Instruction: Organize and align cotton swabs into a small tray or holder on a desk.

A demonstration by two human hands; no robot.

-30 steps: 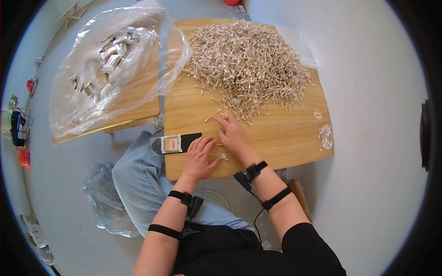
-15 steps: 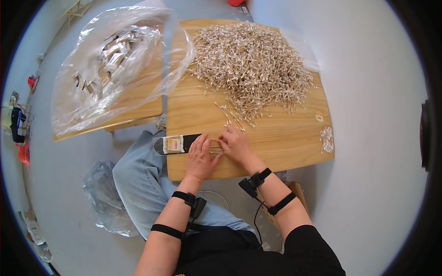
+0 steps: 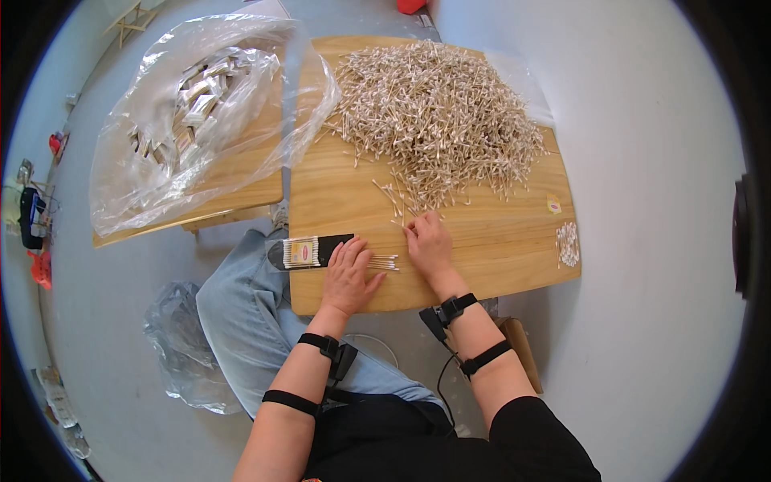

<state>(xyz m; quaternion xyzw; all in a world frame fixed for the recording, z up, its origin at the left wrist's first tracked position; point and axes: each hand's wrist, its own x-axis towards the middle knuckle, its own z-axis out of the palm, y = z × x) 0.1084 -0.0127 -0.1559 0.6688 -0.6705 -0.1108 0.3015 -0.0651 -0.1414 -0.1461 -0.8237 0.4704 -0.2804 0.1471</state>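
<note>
A small bundle of cotton swabs (image 3: pixel 384 262) lies on the wooden table (image 3: pixel 498 241) between the two hands, its sticks side by side and pointing left to right; the left hand (image 3: pixel 350 277) rests flat over the bundle's left end, fingers spread and loosely extended, palm down, gripping nothing that shows; the right hand (image 3: pixel 428 245) sits just to the right and a little farther up the table, fingers curled downward with the tips at a few loose swabs (image 3: pixel 393 201) at the near edge of the big heap (image 3: pixel 438 120) (whether a swab is actually pinched between them cannot be told).

Just left of the left hand, touching its fingertips, lies a flat clear packet (image 3: pixel 309 252) with a black backing and a pale label, overhanging the table's left edge; swabs inside it show as thin pale stripes.

The heap is a wide, bristly mound of thin tan sticks with white tips, spreading across the far half of the table; the table itself is smooth, light, grained wood with rounded corners. A small cluster of white pieces (image 3: pixel 567 243) lies near its right edge. A second wooden surface (image 3: pixel 233 197) to the left carries a large crinkled clear plastic bag (image 3: pixel 201 112) holding filled packets. Black straps ring both forearms; blue jeans (image 3: pixel 241 313) show below the table.
</note>
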